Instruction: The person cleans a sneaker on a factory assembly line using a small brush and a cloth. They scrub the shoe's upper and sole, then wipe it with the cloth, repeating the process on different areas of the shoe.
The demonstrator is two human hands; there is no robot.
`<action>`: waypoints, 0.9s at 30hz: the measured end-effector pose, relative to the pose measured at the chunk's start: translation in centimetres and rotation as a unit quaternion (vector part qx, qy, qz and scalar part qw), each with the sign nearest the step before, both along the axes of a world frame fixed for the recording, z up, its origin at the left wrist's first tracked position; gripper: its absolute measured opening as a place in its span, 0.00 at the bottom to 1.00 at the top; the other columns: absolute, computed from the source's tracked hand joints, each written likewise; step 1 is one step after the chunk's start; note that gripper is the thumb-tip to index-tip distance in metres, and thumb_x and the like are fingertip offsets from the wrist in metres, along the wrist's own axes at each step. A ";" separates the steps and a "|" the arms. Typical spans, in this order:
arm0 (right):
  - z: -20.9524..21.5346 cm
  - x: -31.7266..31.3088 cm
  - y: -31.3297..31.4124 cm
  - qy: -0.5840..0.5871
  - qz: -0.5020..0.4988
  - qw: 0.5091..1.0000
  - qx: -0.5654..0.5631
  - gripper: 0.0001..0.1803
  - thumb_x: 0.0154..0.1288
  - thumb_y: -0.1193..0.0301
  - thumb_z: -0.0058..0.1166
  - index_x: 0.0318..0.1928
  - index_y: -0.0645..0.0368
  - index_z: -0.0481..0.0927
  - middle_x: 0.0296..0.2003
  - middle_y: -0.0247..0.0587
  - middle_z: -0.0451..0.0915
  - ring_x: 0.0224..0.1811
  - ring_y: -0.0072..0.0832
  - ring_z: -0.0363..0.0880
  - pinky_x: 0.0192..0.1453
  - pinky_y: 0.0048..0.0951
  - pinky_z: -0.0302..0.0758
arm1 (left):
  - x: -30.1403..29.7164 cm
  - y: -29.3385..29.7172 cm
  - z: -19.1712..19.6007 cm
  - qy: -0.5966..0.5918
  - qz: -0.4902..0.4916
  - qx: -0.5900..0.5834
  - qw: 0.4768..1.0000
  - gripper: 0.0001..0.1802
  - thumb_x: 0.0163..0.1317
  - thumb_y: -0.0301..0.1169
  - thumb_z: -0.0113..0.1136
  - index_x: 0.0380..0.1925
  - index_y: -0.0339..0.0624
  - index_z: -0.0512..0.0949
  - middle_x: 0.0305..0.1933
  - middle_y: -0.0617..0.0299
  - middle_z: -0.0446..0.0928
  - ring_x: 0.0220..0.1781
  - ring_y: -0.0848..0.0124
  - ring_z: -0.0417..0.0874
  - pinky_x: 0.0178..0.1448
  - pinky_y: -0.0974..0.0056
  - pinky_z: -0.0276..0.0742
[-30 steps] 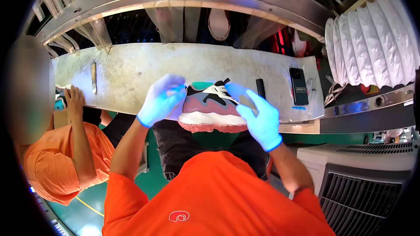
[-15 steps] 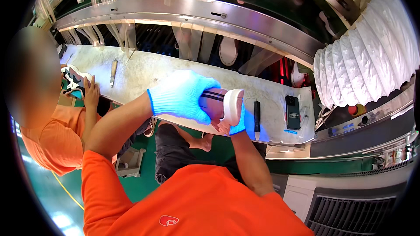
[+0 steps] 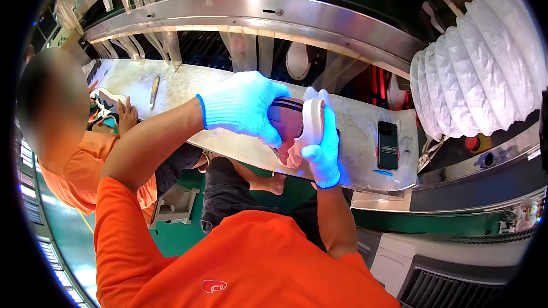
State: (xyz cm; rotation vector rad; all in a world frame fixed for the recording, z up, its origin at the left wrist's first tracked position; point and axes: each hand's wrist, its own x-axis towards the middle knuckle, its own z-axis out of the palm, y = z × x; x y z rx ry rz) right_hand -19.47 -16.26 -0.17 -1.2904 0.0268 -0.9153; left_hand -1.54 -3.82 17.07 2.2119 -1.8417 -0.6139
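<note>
Both my hands wear white knitted gloves lit bluish. Between them, above the bench's front edge, is a pink shoe point(image 3: 287, 127) with dark stripes on its side, its thick white sole turned to the right. My left hand point(image 3: 246, 107) is closed round the upper, thumb on the near side and fingers over the far side. My right hand point(image 3: 324, 151) grips the sole from the right, thumb toward me and fingers up along its outer face. A dark knife on the bench is almost wholly hidden behind my right hand.
On the white bench point(image 3: 214, 77) lie a wooden-handled knife point(image 3: 154, 91), a dark phone point(image 3: 387, 147) and a small blue piece point(image 3: 383, 172). A co-worker at left holds a patterned shoe point(image 3: 108, 107). Behind runs a metal conveyor rail point(image 3: 228, 11); a white duct point(image 3: 474, 74) stands right.
My right hand has come round from behind the shoe to grip the sole's right side, now covering the dark knife. The shoe has been lifted slightly and its sole stands more upright.
</note>
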 end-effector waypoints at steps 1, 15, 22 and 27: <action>-0.3 0.0 0.0 0.012 0.011 0.999 0.039 0.71 0.59 0.40 0.82 0.90 0.58 0.54 0.72 0.49 0.77 0.65 0.37 0.83 0.67 0.40 0.83 | -0.2 -0.1 0.1 0.004 0.010 0.013 1.000 0.47 0.43 0.52 0.89 0.63 0.41 0.88 0.48 0.44 0.93 0.47 0.47 0.95 0.54 0.52 0.91; -2.4 -2.5 0.0 -0.082 0.005 0.996 0.032 0.90 0.33 0.24 0.86 0.88 0.62 0.55 0.88 0.59 0.59 0.90 0.55 0.59 0.93 0.56 0.57 | -2.9 0.8 0.7 -0.104 -0.046 0.017 0.993 0.47 0.47 0.60 0.84 0.64 0.46 0.85 0.48 0.50 0.92 0.46 0.46 0.95 0.53 0.48 0.90; -2.1 -2.7 0.7 -0.068 0.001 0.997 -0.046 0.90 0.38 0.24 0.84 0.90 0.64 0.50 0.89 0.59 0.54 0.91 0.55 0.56 0.93 0.59 0.52 | -3.9 0.8 0.6 -0.124 -0.056 0.031 0.990 0.47 0.50 0.60 0.83 0.67 0.47 0.83 0.50 0.52 0.91 0.47 0.47 0.95 0.52 0.46 0.91; 0.1 -3.6 2.3 -0.009 -0.005 1.000 0.022 0.86 0.38 0.29 0.88 0.86 0.70 0.59 0.80 0.62 0.71 0.80 0.54 0.75 0.85 0.57 0.71 | -3.9 1.2 0.0 -0.109 -0.093 -0.018 0.990 0.41 0.54 0.61 0.80 0.59 0.45 0.83 0.46 0.50 0.90 0.43 0.44 0.94 0.47 0.44 0.90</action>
